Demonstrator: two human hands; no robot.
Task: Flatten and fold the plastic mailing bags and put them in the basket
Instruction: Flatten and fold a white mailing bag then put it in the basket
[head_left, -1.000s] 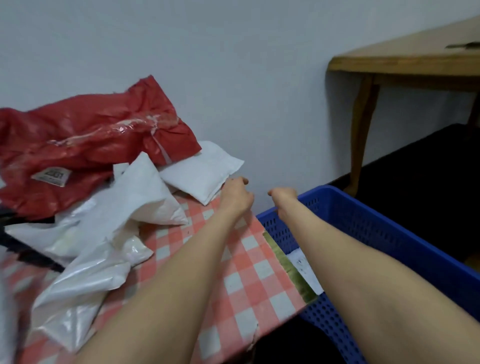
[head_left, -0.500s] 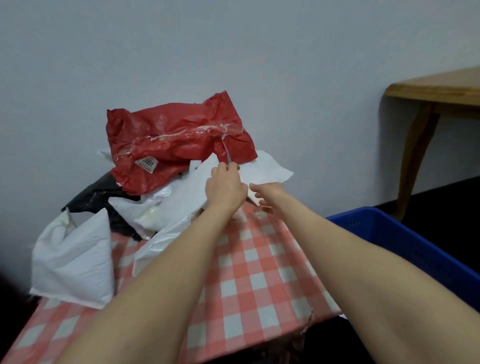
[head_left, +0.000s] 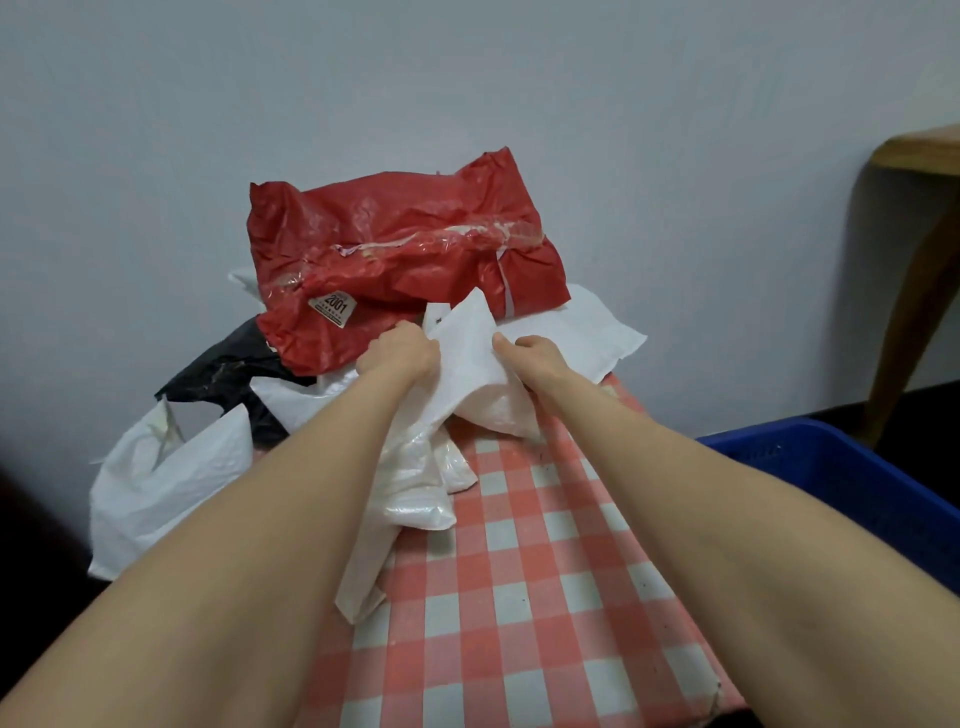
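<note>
A pile of mailing bags lies at the far end of the checked table (head_left: 530, 597). On top sits a crumpled red bag (head_left: 405, 254) with a label. My left hand (head_left: 397, 351) grips the left edge of a white mailing bag (head_left: 467, 358), and my right hand (head_left: 535, 358) pinches its right side with the thumb on top. The white bag stands up between both hands, in front of the red one. The blue basket (head_left: 841, 478) is at the right of the table, below its edge; its inside is hidden from here.
More white bags (head_left: 166, 483) hang off the table's left side, a black bag (head_left: 228, 374) lies under the red one, and another white bag (head_left: 592, 332) lies at the back right. A wooden table leg (head_left: 909, 312) stands by the wall at far right.
Both hands moved from above the basket edge to the pile and took hold of the white bag. The view swung left, and the basket slid toward the right edge.
</note>
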